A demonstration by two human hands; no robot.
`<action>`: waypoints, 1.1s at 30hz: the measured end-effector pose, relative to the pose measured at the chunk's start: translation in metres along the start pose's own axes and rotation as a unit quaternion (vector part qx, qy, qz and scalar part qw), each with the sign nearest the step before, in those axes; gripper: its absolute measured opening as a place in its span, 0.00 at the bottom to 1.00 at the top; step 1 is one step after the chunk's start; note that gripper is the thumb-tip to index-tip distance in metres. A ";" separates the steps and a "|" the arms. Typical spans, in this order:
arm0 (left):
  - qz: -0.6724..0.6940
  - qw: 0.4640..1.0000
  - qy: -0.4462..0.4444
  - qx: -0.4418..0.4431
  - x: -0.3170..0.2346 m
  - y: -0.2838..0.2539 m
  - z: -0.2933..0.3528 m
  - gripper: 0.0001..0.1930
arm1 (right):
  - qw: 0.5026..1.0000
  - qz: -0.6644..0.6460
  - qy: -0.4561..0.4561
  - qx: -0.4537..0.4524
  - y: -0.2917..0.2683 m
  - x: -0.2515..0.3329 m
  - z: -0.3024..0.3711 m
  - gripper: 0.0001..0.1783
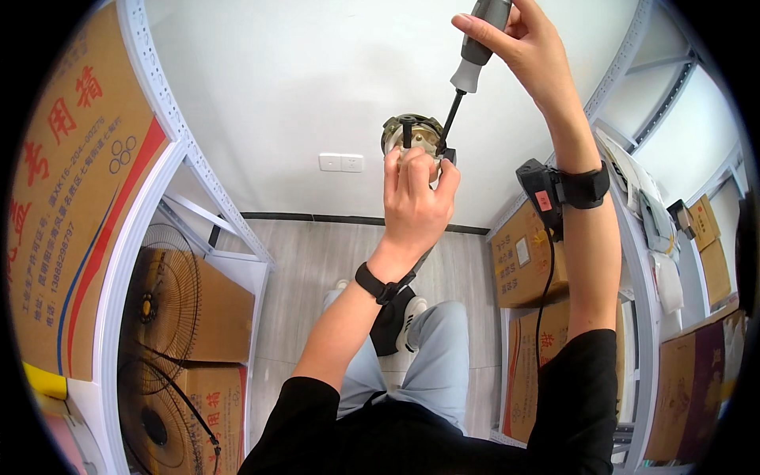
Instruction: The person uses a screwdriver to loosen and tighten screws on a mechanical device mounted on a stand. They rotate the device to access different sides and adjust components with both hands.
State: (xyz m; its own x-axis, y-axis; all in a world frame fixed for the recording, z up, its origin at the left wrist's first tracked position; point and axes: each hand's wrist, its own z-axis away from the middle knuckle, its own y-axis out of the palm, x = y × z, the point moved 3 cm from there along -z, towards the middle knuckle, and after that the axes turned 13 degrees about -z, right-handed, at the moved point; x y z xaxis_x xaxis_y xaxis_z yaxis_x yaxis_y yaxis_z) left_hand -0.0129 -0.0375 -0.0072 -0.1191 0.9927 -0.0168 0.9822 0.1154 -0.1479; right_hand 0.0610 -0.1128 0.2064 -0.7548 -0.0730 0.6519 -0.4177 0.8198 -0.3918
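Right hand (526, 47) raised, thumb and fingers closed round the grey handle of a screwdriver (476, 47). Below and left of those fingers, its dark shaft slanting down to a round metal part (434, 136), tip hard to make out. At the part's near edge, just beyond the wrist, left hand (419, 194) with fingers bunched and gripping that edge; exact contact partly hidden. Just above the left fingertips, a short black post (408, 131) on the part.

Likely handling: metal part hard, stiff, rather heavy for its size and perhaps slippery; best held by the outer rim, clear of the shaft. Screwdriver rigid, fairly light, best held by the thick handle.

Below the right fingers, a black box (541, 194) strapped to the wrist. Far left of the left fingers, and lower, a fan (148, 307). Beyond the fingers, leftward, a socket (340, 162) on the white wall (261, 87).
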 end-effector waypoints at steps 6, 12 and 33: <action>-0.002 1.000 -0.006 0.010 0.002 -0.002 0.001 0.15 | 0.965 -0.251 0.039 0.064 -0.010 -0.006 -0.003 0.32; 0.007 1.000 -0.006 0.018 0.000 -0.001 0.003 0.17 | 0.999 0.029 0.000 0.040 0.004 -0.010 -0.019 0.29; 0.031 0.999 -0.027 0.014 0.004 -0.005 0.002 0.17 | 0.986 -0.147 0.011 0.072 -0.002 -0.008 -0.010 0.32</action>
State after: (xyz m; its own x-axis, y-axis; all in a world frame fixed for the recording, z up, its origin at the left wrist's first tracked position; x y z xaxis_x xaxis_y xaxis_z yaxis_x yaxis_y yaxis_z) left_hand -0.0185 -0.0337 -0.0088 -0.0665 0.9945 -0.0806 0.9837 0.0519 -0.1722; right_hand 0.0730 -0.1086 0.2080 -0.5796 -0.2826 0.7643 -0.6860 0.6755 -0.2704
